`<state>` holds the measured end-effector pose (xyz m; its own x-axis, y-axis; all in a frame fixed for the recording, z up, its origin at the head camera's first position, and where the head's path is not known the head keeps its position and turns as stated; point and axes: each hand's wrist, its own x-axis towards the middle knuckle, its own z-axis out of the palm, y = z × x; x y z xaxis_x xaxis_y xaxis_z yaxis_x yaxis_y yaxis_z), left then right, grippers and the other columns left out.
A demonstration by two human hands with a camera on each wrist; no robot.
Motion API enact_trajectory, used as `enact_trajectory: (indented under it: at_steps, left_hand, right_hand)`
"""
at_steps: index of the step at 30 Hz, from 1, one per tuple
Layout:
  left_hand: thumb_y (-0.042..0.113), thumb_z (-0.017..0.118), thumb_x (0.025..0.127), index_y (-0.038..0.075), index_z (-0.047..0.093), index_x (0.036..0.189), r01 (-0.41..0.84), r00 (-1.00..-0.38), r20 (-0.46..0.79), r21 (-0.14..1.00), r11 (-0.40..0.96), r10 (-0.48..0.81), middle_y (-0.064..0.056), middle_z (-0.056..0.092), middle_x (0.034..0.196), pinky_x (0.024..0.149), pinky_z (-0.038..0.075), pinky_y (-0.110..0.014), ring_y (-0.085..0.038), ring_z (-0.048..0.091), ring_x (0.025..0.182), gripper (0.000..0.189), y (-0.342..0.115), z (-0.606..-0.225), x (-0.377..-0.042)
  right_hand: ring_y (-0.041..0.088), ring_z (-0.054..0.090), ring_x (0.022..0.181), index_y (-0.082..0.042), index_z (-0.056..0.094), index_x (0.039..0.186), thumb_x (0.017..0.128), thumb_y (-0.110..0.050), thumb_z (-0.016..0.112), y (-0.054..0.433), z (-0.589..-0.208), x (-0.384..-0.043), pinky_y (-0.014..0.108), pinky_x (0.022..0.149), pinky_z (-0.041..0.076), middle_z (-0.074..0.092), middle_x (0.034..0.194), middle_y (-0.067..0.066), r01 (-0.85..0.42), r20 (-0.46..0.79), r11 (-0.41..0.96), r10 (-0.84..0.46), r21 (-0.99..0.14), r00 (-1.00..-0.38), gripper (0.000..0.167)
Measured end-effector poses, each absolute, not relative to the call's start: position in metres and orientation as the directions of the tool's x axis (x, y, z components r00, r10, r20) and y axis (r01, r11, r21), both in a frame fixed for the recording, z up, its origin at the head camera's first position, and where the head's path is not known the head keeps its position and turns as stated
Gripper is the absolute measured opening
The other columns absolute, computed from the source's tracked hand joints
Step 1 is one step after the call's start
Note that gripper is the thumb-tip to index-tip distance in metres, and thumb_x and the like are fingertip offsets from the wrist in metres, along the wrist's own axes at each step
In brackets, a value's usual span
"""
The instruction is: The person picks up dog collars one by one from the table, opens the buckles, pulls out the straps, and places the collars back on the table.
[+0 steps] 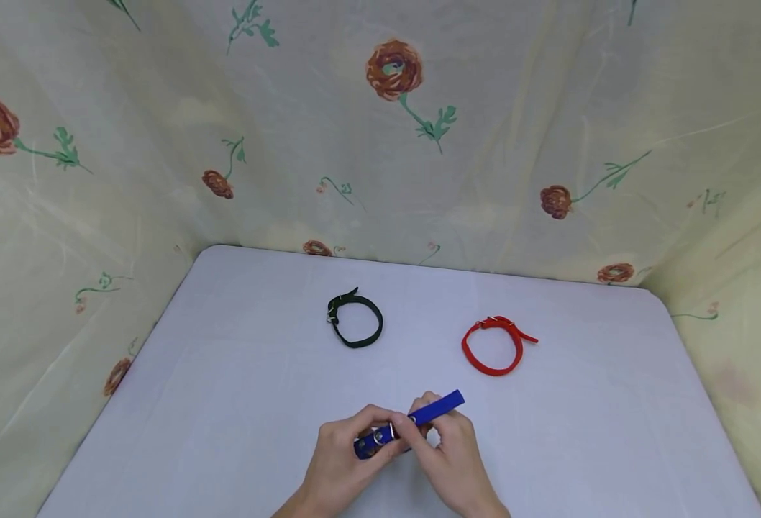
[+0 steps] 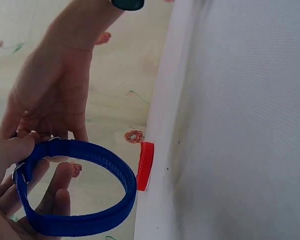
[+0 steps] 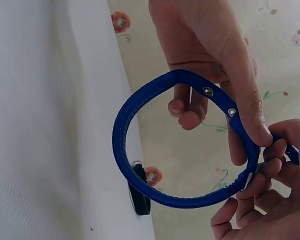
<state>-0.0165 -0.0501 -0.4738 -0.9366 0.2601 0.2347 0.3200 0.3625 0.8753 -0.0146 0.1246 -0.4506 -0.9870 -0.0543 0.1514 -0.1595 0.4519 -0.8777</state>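
Note:
A blue buckled collar (image 1: 437, 407), bent into a loop, is held between both hands close to the table's near side. My left hand (image 1: 338, 460) pinches it around the metal buckle (image 2: 19, 172), thumb and fingers on either side of the strap. The fingers of my right hand (image 1: 454, 460) grip the strap close by, its flat blue end sticking out to the upper right in the head view. Metal eyelets (image 3: 208, 91) show along the band in the right wrist view. Fingers partly hide the buckle.
Farther back on the white table (image 1: 238, 388) lies a dark, near-black collar (image 1: 380, 320), buckled in a loop. A red looped collar (image 1: 518, 354) lies to its right. Flowered cloth (image 1: 484, 144) hangs behind the table and at both sides.

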Motion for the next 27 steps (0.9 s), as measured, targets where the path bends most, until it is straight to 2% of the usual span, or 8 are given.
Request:
enact_trajectory:
  at_steps: [9,18,27]
  left_hand:
    - [0.03,0.085,0.095,0.024,0.074,0.114,0.329,-0.934,0.254,0.886,0.327,0.253,0.002,0.084,0.1,0.07,0.061,-0.019,-0.001,0.077,0.083,0.022,-0.0478,-0.4752,-0.0167]
    - [0.034,0.084,0.095,0.026,0.074,0.111,0.281,-0.948,0.207,0.902,0.327,0.242,0.003,0.085,0.097,0.074,0.061,-0.02,-0.004,0.079,0.085,0.02,-0.0466,-0.4742,-0.0173]
    - [0.039,0.082,0.097,0.026,0.075,0.11,0.259,-0.957,0.192,0.905,0.339,0.218,0.006,0.085,0.1,0.08,0.061,-0.021,-0.006,0.08,0.088,0.019,-0.0455,-0.474,-0.0158]
  right_hand:
    - [0.002,0.056,0.078,-0.026,0.06,0.079,0.109,-0.024,0.064,0.1264,-0.4489,-0.0148,0.021,0.075,0.047,0.052,0.078,-0.015,-0.156,0.142,0.427,-0.063,-0.891,-0.988,0.031]
    - [0.004,0.053,0.077,-0.023,0.058,0.078,0.11,-0.028,0.061,0.1267,-0.4478,-0.015,0.023,0.072,0.041,0.049,0.076,-0.013,-0.08,0.075,0.432,-0.028,-0.898,-0.997,0.033]
    - [0.006,0.058,0.081,-0.019,0.059,0.079,0.11,-0.027,0.061,0.1304,-0.4465,-0.0158,0.023,0.079,0.048,0.053,0.078,-0.01,-0.042,0.053,0.394,0.017,-0.918,-0.998,0.032]
